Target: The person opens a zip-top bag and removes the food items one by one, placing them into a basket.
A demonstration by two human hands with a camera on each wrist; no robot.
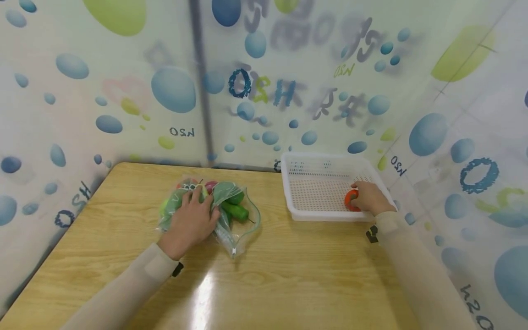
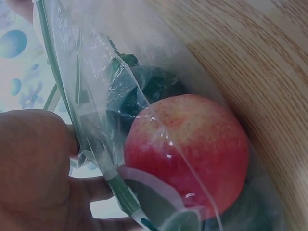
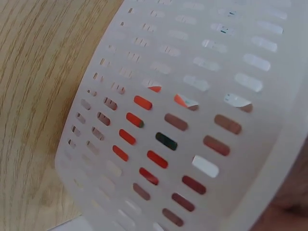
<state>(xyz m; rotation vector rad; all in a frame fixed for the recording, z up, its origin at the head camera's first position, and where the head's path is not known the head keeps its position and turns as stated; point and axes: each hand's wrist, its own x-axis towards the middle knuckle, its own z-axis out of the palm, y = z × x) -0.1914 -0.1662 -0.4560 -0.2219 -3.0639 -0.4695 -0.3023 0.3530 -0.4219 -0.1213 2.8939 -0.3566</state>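
My left hand (image 1: 191,224) rests over a clear plastic bag (image 1: 224,238) with a green-edged mouth, its fingers spread. Inside the bag lie green peppers (image 1: 235,211) and other produce. A red and yellow peach-like fruit (image 2: 187,154) shows through the plastic in the left wrist view, with fingers (image 2: 98,187) at the green edge. At the right, my right hand (image 1: 371,198) reaches over the near rim of a white basket (image 1: 305,215). It grips a curved red vegetable (image 1: 350,200) inside. Through the basket's slots the right wrist view shows red and dark green patches.
The wooden table (image 1: 288,275) has its back edge close to a wall (image 1: 255,114) printed with bubbles and letters. Another wall (image 1: 474,183) stands close by the basket's right side. Both slotted basket and bag sit toward the back of the table.
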